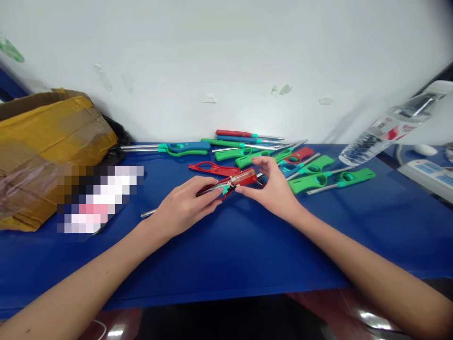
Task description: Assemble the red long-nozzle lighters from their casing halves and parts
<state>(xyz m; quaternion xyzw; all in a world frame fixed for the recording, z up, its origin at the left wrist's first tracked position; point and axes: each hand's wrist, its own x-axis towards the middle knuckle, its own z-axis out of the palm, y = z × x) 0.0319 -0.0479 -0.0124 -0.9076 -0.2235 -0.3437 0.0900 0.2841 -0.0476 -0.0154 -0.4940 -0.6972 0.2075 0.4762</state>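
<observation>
Both my hands hold a red long-nosed lighter (238, 181) just above the blue table (233, 250). My left hand (186, 205) grips its handle end, fingers closed round it, and the metal tube (148, 213) sticks out to the left behind the wrist. My right hand (271, 184) pinches the clear red end of the lighter's body with thumb and fingers. A loose red shell half (212, 168) lies on the table right behind the held lighter.
Several green, blue and red lighters (311, 172) lie in a heap at the back by the white wall. A taped cardboard box (42, 151) stands at the left. A plastic water bottle (385, 130) lies at the right, with a white power strip (432, 177) behind it.
</observation>
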